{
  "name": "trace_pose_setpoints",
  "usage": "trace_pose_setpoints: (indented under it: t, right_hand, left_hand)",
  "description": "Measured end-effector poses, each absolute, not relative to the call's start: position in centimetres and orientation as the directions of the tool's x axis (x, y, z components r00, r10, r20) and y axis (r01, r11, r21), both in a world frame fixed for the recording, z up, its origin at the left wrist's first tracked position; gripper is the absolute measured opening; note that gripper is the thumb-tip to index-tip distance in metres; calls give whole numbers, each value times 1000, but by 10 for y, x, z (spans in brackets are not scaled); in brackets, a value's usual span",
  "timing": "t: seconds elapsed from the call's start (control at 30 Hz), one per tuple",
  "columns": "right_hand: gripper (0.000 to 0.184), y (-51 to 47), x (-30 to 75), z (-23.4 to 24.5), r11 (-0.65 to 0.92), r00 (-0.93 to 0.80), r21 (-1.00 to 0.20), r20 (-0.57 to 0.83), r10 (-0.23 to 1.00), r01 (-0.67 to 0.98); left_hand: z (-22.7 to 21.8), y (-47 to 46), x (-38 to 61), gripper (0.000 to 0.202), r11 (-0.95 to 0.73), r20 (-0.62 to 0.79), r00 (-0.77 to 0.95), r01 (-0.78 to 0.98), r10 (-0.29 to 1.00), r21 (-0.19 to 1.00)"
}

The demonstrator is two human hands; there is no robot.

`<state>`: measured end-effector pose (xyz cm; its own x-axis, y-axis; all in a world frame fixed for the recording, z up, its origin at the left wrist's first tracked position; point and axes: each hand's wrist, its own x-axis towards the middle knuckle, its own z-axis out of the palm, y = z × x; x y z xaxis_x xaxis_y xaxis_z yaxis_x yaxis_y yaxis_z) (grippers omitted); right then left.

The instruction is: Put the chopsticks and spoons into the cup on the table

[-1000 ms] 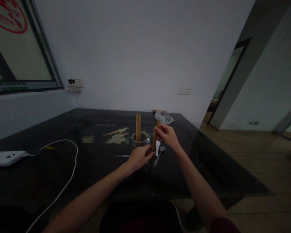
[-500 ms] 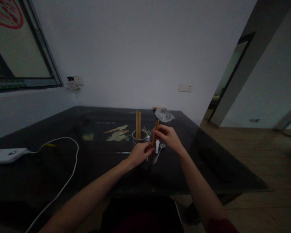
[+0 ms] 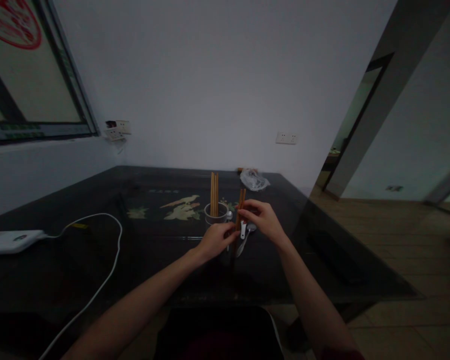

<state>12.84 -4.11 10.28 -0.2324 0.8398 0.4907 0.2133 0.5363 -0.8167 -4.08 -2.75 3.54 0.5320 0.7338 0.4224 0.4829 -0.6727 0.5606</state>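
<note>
Between my two hands a few brown wooden chopsticks [image 3: 242, 199] stand nearly upright over the dark table. My right hand [image 3: 259, 215] pinches them around the middle. Lower down, the fingers of my left hand [image 3: 219, 238] close on the same chopsticks. Just behind my left hand is a round cup [image 3: 216, 218], with several lighter chopsticks [image 3: 214, 192] standing in it. A white spoon [image 3: 243, 228] and a metal spoon [image 3: 244, 242] lie beside the held chopsticks. Another small spoon [image 3: 229, 215] lies near the cup, partly hidden by my left hand.
A crumpled clear plastic bag [image 3: 254, 180] lies at the table's far edge by the wall. On the left sits a white power bank [image 3: 15, 241] with a white cable [image 3: 119, 240] running toward me. A dark flat object [image 3: 337, 256] rests on the right side.
My right hand has moved slightly lower on the chopsticks, which now stand a little more upright. My left hand stays nearly in place; the view has tilted slightly.
</note>
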Motion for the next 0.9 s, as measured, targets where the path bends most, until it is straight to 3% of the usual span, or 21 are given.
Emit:
trace_pose_setpoints:
  t: [0.73, 0.9]
  right_hand:
    - [18, -47, 130, 99, 560, -200, -752, 523, 828, 348]
    - [18, -49, 135, 115, 588, -113, -721, 593, 797, 367]
  left_hand:
    - [49, -30, -48, 23, -718, 358, 628, 540, 691, 440]
    - [72, -27, -66, 22, -711, 470, 533, 537, 703, 454]
